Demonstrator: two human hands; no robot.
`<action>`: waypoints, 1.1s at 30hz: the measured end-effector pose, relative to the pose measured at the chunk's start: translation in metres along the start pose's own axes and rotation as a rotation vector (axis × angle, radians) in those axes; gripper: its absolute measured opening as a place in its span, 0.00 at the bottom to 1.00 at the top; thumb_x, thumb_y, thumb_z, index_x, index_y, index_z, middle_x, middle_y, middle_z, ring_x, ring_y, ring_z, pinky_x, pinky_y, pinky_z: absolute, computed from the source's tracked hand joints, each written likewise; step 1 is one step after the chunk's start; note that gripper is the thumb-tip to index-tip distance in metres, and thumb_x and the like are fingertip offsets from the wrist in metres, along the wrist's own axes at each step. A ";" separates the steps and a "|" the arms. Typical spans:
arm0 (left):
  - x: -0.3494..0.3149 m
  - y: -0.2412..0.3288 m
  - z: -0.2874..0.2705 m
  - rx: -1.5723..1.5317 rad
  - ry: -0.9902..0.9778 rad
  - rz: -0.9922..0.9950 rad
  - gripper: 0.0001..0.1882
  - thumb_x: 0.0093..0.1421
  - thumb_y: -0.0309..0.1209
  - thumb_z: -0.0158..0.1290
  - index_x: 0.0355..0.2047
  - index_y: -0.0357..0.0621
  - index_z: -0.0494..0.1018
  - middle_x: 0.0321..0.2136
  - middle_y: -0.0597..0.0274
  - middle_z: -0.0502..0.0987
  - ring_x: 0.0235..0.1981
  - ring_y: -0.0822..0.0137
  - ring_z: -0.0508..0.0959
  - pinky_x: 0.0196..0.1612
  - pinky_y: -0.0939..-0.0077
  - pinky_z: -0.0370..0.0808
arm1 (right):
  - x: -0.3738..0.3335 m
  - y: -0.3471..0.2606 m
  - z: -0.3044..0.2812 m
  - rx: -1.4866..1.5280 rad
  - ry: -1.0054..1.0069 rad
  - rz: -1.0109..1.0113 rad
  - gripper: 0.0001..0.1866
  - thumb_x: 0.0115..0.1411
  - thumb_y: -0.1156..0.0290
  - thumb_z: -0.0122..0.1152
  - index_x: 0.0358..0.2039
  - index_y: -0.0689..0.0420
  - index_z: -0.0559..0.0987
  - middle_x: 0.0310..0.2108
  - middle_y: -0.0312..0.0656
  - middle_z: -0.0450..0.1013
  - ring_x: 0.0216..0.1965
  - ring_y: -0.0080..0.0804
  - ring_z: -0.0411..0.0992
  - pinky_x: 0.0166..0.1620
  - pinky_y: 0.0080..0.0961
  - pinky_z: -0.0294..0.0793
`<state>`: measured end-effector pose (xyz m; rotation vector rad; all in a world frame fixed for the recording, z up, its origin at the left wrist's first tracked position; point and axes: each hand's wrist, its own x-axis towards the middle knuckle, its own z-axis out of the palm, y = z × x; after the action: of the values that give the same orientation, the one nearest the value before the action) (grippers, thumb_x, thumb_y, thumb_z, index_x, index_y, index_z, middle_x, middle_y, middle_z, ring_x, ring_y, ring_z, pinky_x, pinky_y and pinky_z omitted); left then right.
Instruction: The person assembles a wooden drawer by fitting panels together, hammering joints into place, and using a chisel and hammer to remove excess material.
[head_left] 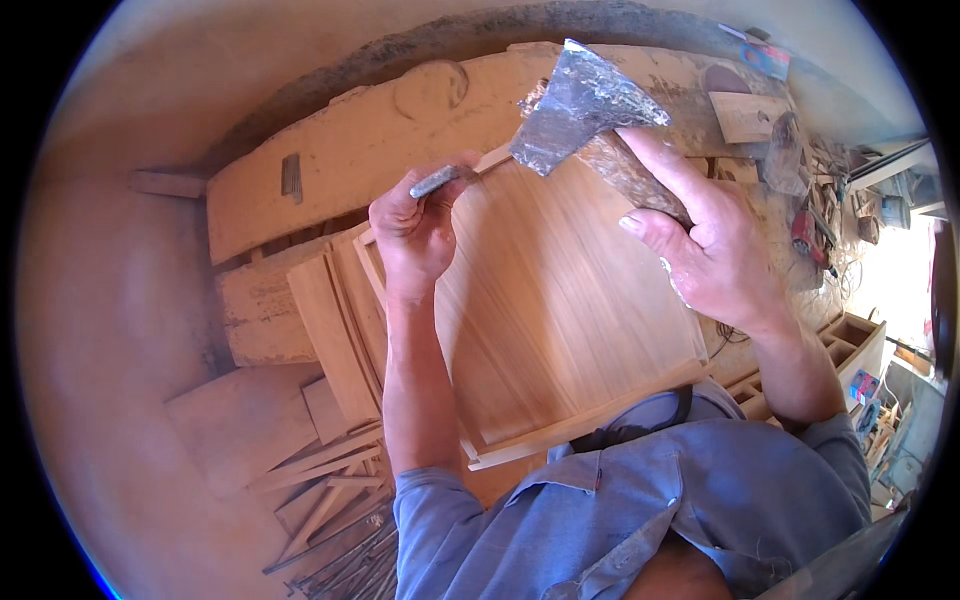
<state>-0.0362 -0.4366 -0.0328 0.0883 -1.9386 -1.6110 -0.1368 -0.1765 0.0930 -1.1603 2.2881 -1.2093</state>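
Note:
My right hand [715, 240] is closed round the wooden handle [635, 178] of a hatchet. The worn, pale-flecked hatchet head [585, 108] is raised above the far edge of a framed wooden panel [560, 300]. To its left my left hand [420, 225] is closed on a short grey bar-like piece [437, 180]. One end of that piece shows above the fingers; its kind I cannot make out. The panel lies below both hands, its near edge close to my body. White smears mark my right hand near the thumb.
A long dusty wooden bench [360, 140] runs behind the panel. Boards [335, 330] lean at its left, above loose wood strips [330, 485] and thin rods [360, 560] on the floor. At right are a compartmented wooden box [850, 345] and a red tool [803, 232] among clutter.

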 end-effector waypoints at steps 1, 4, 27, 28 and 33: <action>0.000 0.001 0.001 0.044 -0.008 0.017 0.14 0.61 0.08 0.51 0.42 0.34 0.80 0.42 0.58 0.84 0.43 0.71 0.81 0.51 0.75 0.78 | 0.001 -0.002 0.000 0.002 0.009 -0.023 0.31 0.61 0.74 0.64 0.64 0.65 0.67 0.59 0.55 0.72 0.60 0.45 0.73 0.61 0.32 0.69; -0.001 -0.005 -0.004 0.086 0.014 0.037 0.15 0.60 0.07 0.51 0.41 0.35 0.80 0.41 0.59 0.84 0.42 0.73 0.81 0.49 0.77 0.78 | 0.007 -0.011 0.004 -0.035 0.084 -0.198 0.30 0.60 0.76 0.64 0.63 0.65 0.69 0.58 0.55 0.73 0.59 0.45 0.74 0.60 0.32 0.71; -0.006 -0.023 -0.010 -0.031 0.105 0.002 0.14 0.59 0.09 0.56 0.41 0.37 0.81 0.39 0.66 0.84 0.41 0.77 0.80 0.48 0.79 0.76 | 0.055 -0.027 0.029 -0.506 -0.177 -0.400 0.32 0.56 0.81 0.66 0.63 0.60 0.72 0.34 0.51 0.79 0.30 0.37 0.80 0.29 0.29 0.80; -0.004 -0.026 -0.010 -0.028 0.090 0.013 0.14 0.59 0.09 0.56 0.41 0.37 0.81 0.38 0.67 0.84 0.40 0.77 0.79 0.48 0.80 0.76 | 0.056 -0.027 0.027 -0.522 -0.203 -0.372 0.32 0.57 0.79 0.66 0.64 0.58 0.71 0.32 0.50 0.79 0.27 0.36 0.79 0.27 0.29 0.78; 0.002 -0.022 -0.010 -0.049 0.069 -0.082 0.16 0.59 0.08 0.54 0.44 0.36 0.80 0.40 0.68 0.83 0.40 0.80 0.77 0.49 0.81 0.75 | 0.053 -0.031 0.023 -0.466 -0.154 -0.289 0.32 0.59 0.74 0.64 0.66 0.54 0.69 0.29 0.48 0.80 0.22 0.35 0.76 0.23 0.32 0.74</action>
<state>-0.0404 -0.4519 -0.0515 0.2037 -1.8640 -1.6847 -0.1412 -0.2399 0.1090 -1.7284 2.4096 -0.6445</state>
